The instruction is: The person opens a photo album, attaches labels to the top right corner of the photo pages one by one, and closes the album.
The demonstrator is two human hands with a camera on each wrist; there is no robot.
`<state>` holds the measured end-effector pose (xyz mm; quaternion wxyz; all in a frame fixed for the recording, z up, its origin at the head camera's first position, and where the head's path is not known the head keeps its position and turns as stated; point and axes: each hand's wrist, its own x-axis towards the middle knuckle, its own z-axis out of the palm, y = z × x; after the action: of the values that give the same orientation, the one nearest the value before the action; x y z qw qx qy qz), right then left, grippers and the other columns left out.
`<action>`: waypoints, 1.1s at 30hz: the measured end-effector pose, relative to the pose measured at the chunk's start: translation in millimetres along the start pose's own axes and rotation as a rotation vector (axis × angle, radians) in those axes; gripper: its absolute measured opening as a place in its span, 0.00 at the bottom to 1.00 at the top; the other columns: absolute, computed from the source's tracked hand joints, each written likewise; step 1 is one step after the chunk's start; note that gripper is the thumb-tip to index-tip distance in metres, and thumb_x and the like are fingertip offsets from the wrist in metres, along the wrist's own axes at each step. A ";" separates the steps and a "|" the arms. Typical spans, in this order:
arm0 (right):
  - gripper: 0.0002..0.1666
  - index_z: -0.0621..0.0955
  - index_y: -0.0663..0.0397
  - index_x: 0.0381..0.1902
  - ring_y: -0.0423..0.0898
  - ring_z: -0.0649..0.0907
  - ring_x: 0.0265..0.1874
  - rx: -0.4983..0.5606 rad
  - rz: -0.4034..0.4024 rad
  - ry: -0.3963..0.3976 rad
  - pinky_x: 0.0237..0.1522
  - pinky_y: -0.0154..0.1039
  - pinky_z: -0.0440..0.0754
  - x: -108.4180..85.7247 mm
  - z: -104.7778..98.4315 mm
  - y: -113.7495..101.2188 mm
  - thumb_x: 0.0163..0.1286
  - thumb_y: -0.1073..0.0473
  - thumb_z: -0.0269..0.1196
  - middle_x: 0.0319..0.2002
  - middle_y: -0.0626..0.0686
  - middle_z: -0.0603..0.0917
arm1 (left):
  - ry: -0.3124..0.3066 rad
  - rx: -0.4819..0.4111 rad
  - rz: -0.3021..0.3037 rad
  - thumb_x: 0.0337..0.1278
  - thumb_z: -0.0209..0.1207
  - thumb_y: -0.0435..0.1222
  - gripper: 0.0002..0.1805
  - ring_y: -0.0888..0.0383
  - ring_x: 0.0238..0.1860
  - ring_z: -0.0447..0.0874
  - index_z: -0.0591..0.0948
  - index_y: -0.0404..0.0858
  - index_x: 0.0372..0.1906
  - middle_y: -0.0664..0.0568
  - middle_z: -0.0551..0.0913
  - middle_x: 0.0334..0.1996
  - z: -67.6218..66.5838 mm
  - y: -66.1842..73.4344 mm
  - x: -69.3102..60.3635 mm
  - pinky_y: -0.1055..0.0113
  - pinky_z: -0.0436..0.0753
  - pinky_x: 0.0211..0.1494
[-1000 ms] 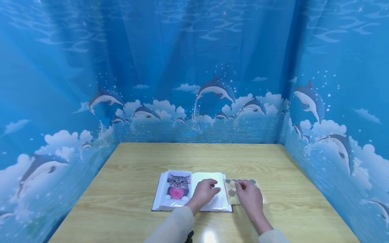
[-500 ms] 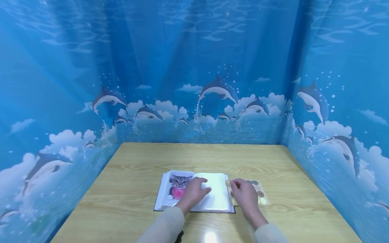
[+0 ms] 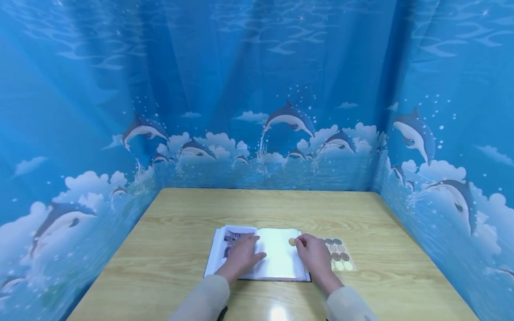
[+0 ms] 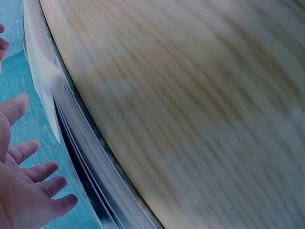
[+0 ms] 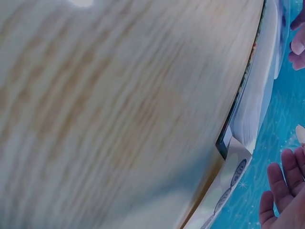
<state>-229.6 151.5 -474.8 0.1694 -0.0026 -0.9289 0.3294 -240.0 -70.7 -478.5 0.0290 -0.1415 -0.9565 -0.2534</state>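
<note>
A photo album lies spread on the table, with a cat picture on its left page and a blank pale right page. My right hand pinches a round tan sticker by its edge, above the outer side of the right page. That sticker also shows at the right wrist view's edge. Beneath and beyond this hand is a sheet of round stickers, partly covered. My left hand is over the left page and partly hides the cat; its fingers spread apart in the left wrist view.
The wooden table extends around the album and sheet. Blue curtains printed with dolphins and clouds enclose the back and both sides. The sheet sits against the album's right edge, its near left part hidden by the right hand.
My right hand has lifted the tan sticker off the sheet and carried it left over the right page. My left hand has shifted left, from the right page to the left one.
</note>
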 end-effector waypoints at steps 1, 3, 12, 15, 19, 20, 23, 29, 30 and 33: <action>0.06 0.87 0.50 0.34 0.41 0.78 0.23 -0.003 0.001 -0.009 0.25 0.41 0.77 0.7 1.8 -0.3 0.66 0.56 0.64 0.26 0.44 0.85 | -0.008 0.004 -0.007 0.56 0.68 0.46 0.33 0.38 0.67 0.67 0.76 0.31 0.62 0.34 0.72 0.65 -1.2 -2.1 -0.6 0.42 0.64 0.70; 0.06 0.87 0.49 0.33 0.41 0.78 0.22 -0.003 -0.002 -0.024 0.24 0.40 0.76 1.7 4.4 -1.5 0.66 0.56 0.64 0.26 0.44 0.84 | -0.027 0.016 -0.028 0.57 0.68 0.47 0.34 0.38 0.69 0.64 0.75 0.32 0.64 0.34 0.70 0.67 -2.8 -6.1 -2.1 0.41 0.61 0.72; 0.06 0.86 0.51 0.34 0.42 0.80 0.25 -0.031 -0.032 -0.049 0.29 0.43 0.80 6.3 12.7 -5.4 0.66 0.58 0.64 0.27 0.45 0.85 | -0.031 0.105 0.002 0.54 0.68 0.51 0.40 0.34 0.72 0.58 0.72 0.34 0.68 0.32 0.65 0.69 -8.5 -23.3 -11.4 0.37 0.53 0.73; 0.06 0.87 0.51 0.34 0.44 0.82 0.27 -0.032 -0.047 -0.049 0.32 0.45 0.81 7.5 15.7 -6.5 0.66 0.57 0.64 0.29 0.46 0.86 | -0.044 0.113 0.005 0.54 0.68 0.51 0.40 0.34 0.72 0.55 0.72 0.33 0.68 0.31 0.63 0.70 -10.8 -28.3 -15.5 0.36 0.52 0.73; 0.06 0.87 0.51 0.35 0.44 0.82 0.27 -0.014 -0.056 -0.064 0.32 0.44 0.81 8.7 20.7 -8.8 0.67 0.57 0.64 0.29 0.46 0.86 | -0.040 0.110 0.036 0.53 0.69 0.50 0.40 0.32 0.72 0.56 0.74 0.29 0.65 0.28 0.62 0.69 -13.3 -35.4 -21.2 0.38 0.55 0.73; 0.06 0.87 0.52 0.35 0.43 0.82 0.27 -0.010 -0.062 -0.067 0.32 0.44 0.81 8.9 21.9 -9.5 0.67 0.57 0.64 0.29 0.46 0.86 | -0.038 0.107 0.048 0.53 0.69 0.50 0.39 0.31 0.72 0.56 0.74 0.28 0.64 0.27 0.63 0.69 -14.1 -37.0 -22.4 0.38 0.56 0.73; 0.06 0.87 0.52 0.35 0.43 0.82 0.27 0.000 -0.073 -0.076 0.32 0.44 0.82 10.0 26.7 -10.9 0.67 0.58 0.64 0.29 0.46 0.86 | -0.045 0.084 0.072 0.54 0.69 0.49 0.40 0.31 0.71 0.57 0.74 0.26 0.64 0.26 0.63 0.68 -18.0 -40.0 -26.2 0.41 0.59 0.73; 0.08 0.87 0.52 0.36 0.45 0.83 0.29 -0.014 -0.097 -0.071 0.35 0.47 0.82 13.8 35.5 -15.0 0.68 0.56 0.63 0.29 0.46 0.86 | -0.079 0.050 0.072 0.53 0.69 0.49 0.41 0.33 0.71 0.59 0.72 0.26 0.65 0.27 0.62 0.69 -25.4 -44.2 -33.2 0.43 0.61 0.73; 0.08 0.87 0.52 0.36 0.45 0.83 0.29 -0.017 -0.094 -0.075 0.36 0.47 0.82 14.5 36.6 -16.4 0.68 0.55 0.63 0.29 0.45 0.86 | -0.077 0.050 0.078 0.52 0.69 0.48 0.41 0.32 0.70 0.60 0.72 0.25 0.65 0.27 0.63 0.69 -26.6 -44.9 -34.4 0.43 0.61 0.72; 0.09 0.87 0.52 0.37 0.46 0.84 0.31 -0.027 -0.084 -0.097 0.38 0.48 0.82 17.0 38.6 -20.2 0.69 0.55 0.62 0.30 0.46 0.86 | -0.078 0.051 0.092 0.52 0.69 0.48 0.42 0.32 0.69 0.61 0.71 0.24 0.66 0.26 0.63 0.69 -30.3 -46.6 -37.8 0.43 0.63 0.72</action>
<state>-255.6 114.1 -485.2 0.1377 0.0501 -0.9396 0.3093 -217.6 -134.1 -479.1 0.0071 -0.1942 -0.9556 -0.2214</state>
